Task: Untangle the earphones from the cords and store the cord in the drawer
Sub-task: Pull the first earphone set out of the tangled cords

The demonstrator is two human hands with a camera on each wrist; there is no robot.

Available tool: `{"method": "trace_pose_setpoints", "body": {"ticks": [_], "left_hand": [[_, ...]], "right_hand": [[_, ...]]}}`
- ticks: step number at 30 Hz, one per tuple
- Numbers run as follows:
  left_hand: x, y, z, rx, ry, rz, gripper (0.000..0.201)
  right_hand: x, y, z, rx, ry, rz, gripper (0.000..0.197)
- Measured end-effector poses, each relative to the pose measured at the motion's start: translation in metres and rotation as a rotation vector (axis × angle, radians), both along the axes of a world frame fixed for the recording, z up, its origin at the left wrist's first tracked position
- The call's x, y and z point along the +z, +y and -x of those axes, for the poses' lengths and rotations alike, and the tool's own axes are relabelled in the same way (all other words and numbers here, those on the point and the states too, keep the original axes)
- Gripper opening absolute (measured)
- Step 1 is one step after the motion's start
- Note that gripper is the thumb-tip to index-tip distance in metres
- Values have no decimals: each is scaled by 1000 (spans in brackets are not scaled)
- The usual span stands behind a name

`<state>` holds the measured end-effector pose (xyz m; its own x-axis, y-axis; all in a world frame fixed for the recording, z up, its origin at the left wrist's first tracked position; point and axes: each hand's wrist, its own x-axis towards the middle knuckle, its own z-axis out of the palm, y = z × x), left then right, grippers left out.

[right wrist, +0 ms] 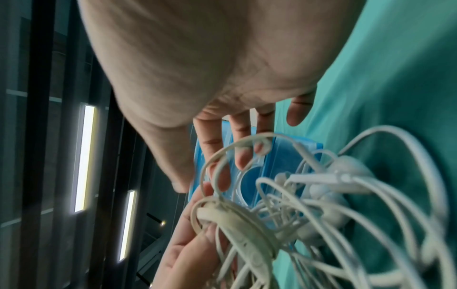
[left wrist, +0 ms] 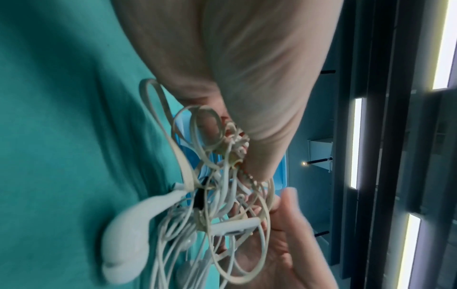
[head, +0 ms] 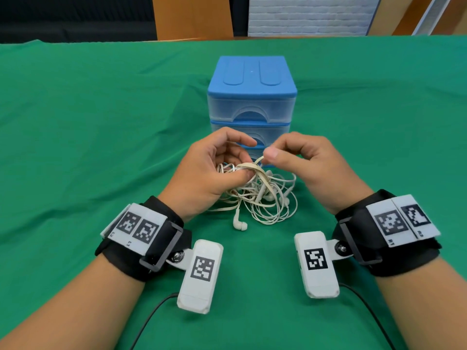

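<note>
A tangle (head: 265,195) of thin white earphone wires and a flat beige cord (head: 249,166) hangs just above the green cloth, in front of the drawer unit (head: 251,97). My left hand (head: 235,162) grips the top of the tangle, thumb pressed over the strands. My right hand (head: 265,157) pinches a loop of the flat cord between thumb and forefinger. One earbud (head: 239,224) dangles at the bottom. In the left wrist view the tangle (left wrist: 217,205) hangs below my palm. The right wrist view shows the tangle (right wrist: 296,215) blurred, with the drawer unit (right wrist: 284,154) behind.
The drawer unit has a blue top and several translucent drawers, all shut, about a hand's length beyond my hands. Green cloth (head: 88,135) covers the whole table. Black cables (head: 151,317) run from the wrist cameras toward the near edge.
</note>
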<state>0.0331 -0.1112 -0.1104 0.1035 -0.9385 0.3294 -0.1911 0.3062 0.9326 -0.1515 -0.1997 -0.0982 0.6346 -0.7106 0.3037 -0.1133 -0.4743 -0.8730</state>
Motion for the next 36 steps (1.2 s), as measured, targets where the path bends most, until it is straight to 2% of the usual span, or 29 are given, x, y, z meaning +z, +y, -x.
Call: {"method": "trace_pose_setpoints", "body": {"ticks": [3,7,8,10,12,17,22,28,34,36], "left_hand": [[-1,1,0,-33,15,1,41],[1,1,-3,-92,302,-140,35],[0,0,-4,-76,318,-184,36],[-3,-3,-5,-50,235,-250,36],[-7,-3,-3,-95,194,-327,34],[-7,0,-1,-220,276,-440,32],[-6,2,-3,-235,291,-415,21],[-8,0,0,-146,302,-314,12],[-8,-1,1,-59,218,-241,5],[-8,-1,2,-56,214,-226,4]], "right_hand": [[-3,-2,0,-40,13,72,17],[1,-2,-1,-77,-126,20,12],[2,-2,-1,-80,-157,10,11],[4,-2,-1,-83,-203,0,12],[4,-1,0,-79,-232,-11,11],[-2,-7,0,-114,-181,-3,13],[-3,-7,0,-137,-117,66,10],[1,-3,0,-204,-159,119,13],[0,-1,1,-111,-84,117,13],[-1,-2,1,-136,-68,130,12]]}}
